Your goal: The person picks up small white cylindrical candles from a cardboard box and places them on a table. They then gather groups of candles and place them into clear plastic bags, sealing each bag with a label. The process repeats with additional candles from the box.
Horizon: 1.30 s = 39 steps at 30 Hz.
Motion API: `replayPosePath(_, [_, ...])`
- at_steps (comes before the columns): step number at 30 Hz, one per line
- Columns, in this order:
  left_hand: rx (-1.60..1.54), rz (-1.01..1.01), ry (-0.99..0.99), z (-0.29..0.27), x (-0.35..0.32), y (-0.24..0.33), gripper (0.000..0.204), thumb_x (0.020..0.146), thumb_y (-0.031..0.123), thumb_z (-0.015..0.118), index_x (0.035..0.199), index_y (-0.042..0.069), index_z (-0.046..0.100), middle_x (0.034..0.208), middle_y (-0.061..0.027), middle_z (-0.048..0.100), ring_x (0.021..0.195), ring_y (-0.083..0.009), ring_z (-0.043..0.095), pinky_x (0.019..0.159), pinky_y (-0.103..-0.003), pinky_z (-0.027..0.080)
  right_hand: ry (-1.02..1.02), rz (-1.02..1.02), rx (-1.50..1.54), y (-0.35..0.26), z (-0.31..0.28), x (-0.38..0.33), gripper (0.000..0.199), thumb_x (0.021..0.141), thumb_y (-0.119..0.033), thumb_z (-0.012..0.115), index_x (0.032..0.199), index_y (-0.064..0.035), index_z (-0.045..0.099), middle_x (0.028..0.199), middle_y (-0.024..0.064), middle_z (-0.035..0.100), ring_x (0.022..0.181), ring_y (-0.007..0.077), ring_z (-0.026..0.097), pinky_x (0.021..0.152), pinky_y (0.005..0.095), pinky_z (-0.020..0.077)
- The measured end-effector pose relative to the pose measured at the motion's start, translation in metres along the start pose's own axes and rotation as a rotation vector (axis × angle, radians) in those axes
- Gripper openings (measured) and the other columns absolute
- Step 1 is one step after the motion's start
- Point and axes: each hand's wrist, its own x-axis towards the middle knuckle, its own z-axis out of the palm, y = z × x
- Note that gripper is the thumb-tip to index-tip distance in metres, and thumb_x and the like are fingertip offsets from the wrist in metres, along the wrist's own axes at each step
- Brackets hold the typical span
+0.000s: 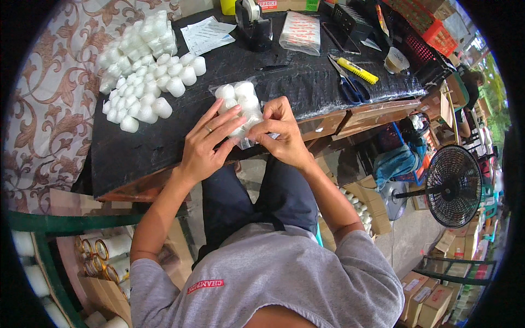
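Observation:
A clear plastic bag [247,104] filled with several small white rounded cylinders, like votive candles, lies at the table's near edge. My left hand [210,136] grips its left side, fingers stretched over the top and thumb at the near end. With thumb and forefinger, my right hand [281,134] pinches the near right end of the bag. The fingers partly cover that end. To the left on the black table lies a pile of loose white cylinders [147,90], with packed clear bags of them [147,35] behind.
Scissors [353,87] and a yellow cutter [358,71] lie to the right. Farther back are a tape dispenser [254,24], paper sheets [208,34], a stack of plastic bags [301,33] and a phone [342,38]. A black fan [454,186] stands on the right. Cartons [426,300] sit low right.

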Motion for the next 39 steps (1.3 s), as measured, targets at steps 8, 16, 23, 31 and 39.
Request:
replayPosePath(8, [0.147,0.075,0.037,0.006,-0.008,-0.003,0.019,0.078,0.01,0.075,0.091,0.024,0.076,0.136,-0.0009,0.062,0.131,-0.039,0.053,0.099,-0.038,0.053,-0.35,0.061,0.071,-0.012,-0.051,0.048,0.016,0.074,0.003,0.071,0.086,-0.0073,0.075,0.09,0.0072,0.059,0.089,0.0206,0.059,0.077,0.0325,0.0484])
replayPosePath(16, [0.148,0.086,0.04,0.005,-0.003,0.001,0.024,0.07,0.004,0.079,0.088,0.02,0.075,0.136,-0.0054,0.061,0.131,-0.0405,0.052,0.104,-0.041,0.051,0.126,0.292,-0.268,0.145,-0.092,0.241,0.004,0.088,-0.002,0.067,0.087,0.0007,0.064,0.082,0.0062,0.069,0.069,0.0138,0.064,0.064,0.028,0.0523])
replayPosePath(23, [0.214,0.086,0.122,0.014,-0.011,0.0,0.024,0.068,0.007,0.082,0.087,0.019,0.073,0.132,-0.0076,0.063,0.13,-0.0408,0.053,0.101,-0.043,0.052,0.176,0.575,0.184,0.138,-0.064,0.266,0.008,0.085,0.002,0.069,0.087,-0.0005,0.062,0.074,0.0076,0.066,0.061,0.014,0.063,0.053,0.0259,0.0507])
replayPosePath(31, [0.189,0.126,0.221,0.005,0.008,0.004,0.028,0.068,0.009,0.083,0.091,0.019,0.071,0.129,-0.0133,0.064,0.117,-0.0399,0.062,0.091,-0.042,0.055,-0.05,0.274,-0.586,0.102,-0.076,0.17,0.077,0.07,0.008,0.067,0.139,-0.0251,0.057,0.069,0.0085,0.062,0.066,0.0196,0.065,0.065,0.0334,0.0517])
replayPosePath(39, [0.21,-0.036,0.309,0.003,0.041,-0.013,0.036,0.071,0.014,0.082,0.104,0.024,0.073,0.128,-0.0108,0.065,0.097,-0.0277,0.069,0.079,-0.035,0.055,-0.143,0.491,0.479,-0.026,-0.056,0.142,0.021,0.084,0.006,0.065,0.104,0.0005,0.06,0.083,0.0094,0.069,0.07,0.0131,0.063,0.066,0.0264,0.0518])
